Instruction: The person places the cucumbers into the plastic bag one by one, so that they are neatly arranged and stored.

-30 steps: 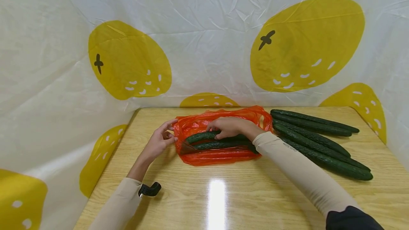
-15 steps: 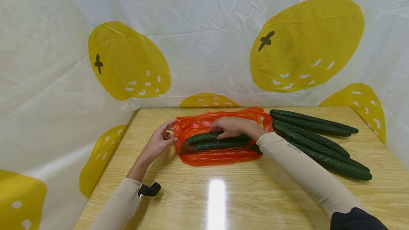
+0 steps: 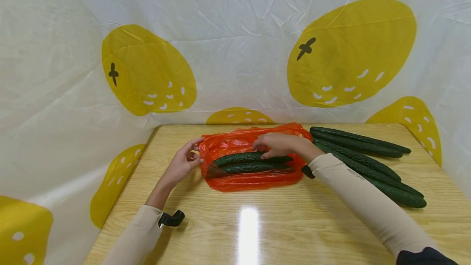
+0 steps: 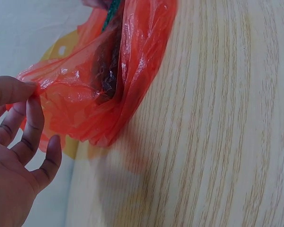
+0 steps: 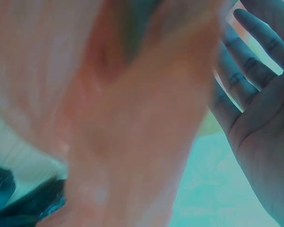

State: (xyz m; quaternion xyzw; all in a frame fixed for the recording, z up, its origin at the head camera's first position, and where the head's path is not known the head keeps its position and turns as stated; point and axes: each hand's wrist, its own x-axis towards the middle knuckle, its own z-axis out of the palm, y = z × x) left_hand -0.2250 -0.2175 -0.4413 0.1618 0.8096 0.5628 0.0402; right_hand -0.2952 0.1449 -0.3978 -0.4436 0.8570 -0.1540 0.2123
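Note:
A red plastic bag [image 3: 254, 182] lies on its side on the table, its opening spread. Two dark green cucumbers [image 3: 235, 158] lie side by side inside it. My left hand [image 3: 182, 160] pinches the bag's left edge between thumb and forefinger; in the left wrist view, the pinched plastic is drawn out taut toward the thumb [image 4: 14, 91]. Over the right part of the cucumbers in the bag is my right hand [image 3: 277, 145], its thumb close to the upper one. In the right wrist view, its fingers [image 5: 248, 61] are extended and loosely bent, and blurred red plastic fills the middle.
Several more cucumbers [image 3: 362, 140] lie fanned out to the right of the bag, partly behind the right sleeve [image 3: 362, 199]. The wooden table [image 3: 206, 232] meets a white curtain [image 3: 239, 72] with yellow fruit prints at the back and left.
My right hand has slid to the right along the cucumbers in the bag, uncovering more of them. The left hand stays at the bag's edge.

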